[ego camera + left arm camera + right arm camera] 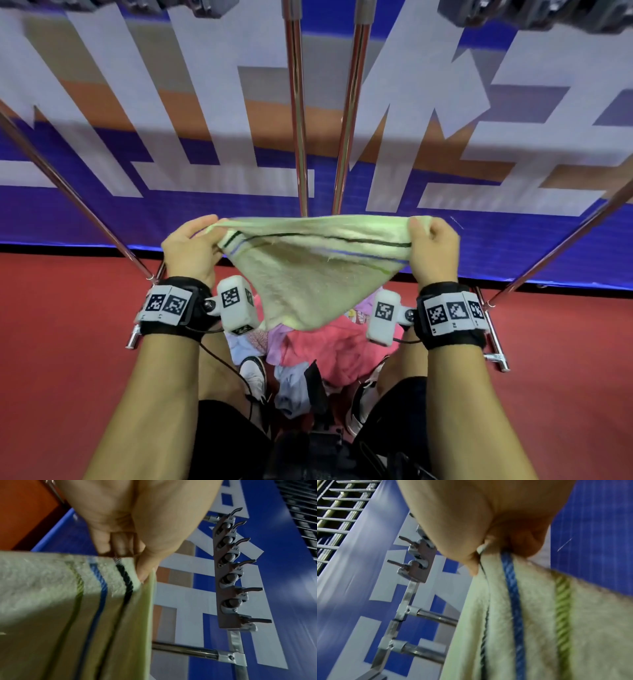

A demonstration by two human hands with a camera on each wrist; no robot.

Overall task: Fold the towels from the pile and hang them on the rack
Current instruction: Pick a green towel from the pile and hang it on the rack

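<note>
Towel (310, 270), pale green with black, blue and green stripes, hangs stretched between both hands over the pile (329, 349) at 6 o'clock. The left hand (191, 251) pinches its corner at 9 o'clock, thumb against curled fingers (120, 543); the right hand (433, 251) pinches the corner at 3 o'clock. Rack bars (298, 113) rise at 12 o'clock, beyond the towel, before a blue banner (171, 219).
</note>
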